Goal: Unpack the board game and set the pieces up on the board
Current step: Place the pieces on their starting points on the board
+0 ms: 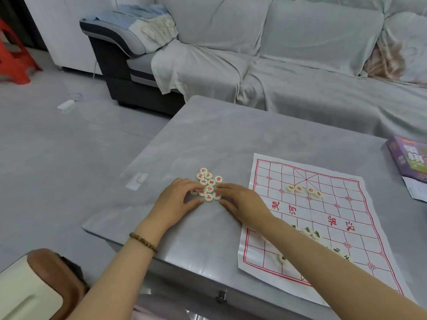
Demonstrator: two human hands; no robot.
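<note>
A cluster of cream round pieces with red characters (208, 183) lies on the grey table, left of the board. My left hand (178, 202) and my right hand (240, 202) flank the cluster, fingertips touching its near pieces from either side. The white paper board with red grid lines (323, 218) lies flat at the right. Several cream pieces (303, 189) sit in a row on its far half. A few dark-lettered pieces (312, 232) lie on the near half, partly hidden by my right forearm.
The purple game box (409, 158) sits at the table's right edge beside a white paper sheet (416, 188). A covered grey sofa (277, 54) runs behind the table (208, 135). A red stool (13, 51) stands far left. A brown and cream seat (34, 287) is near left.
</note>
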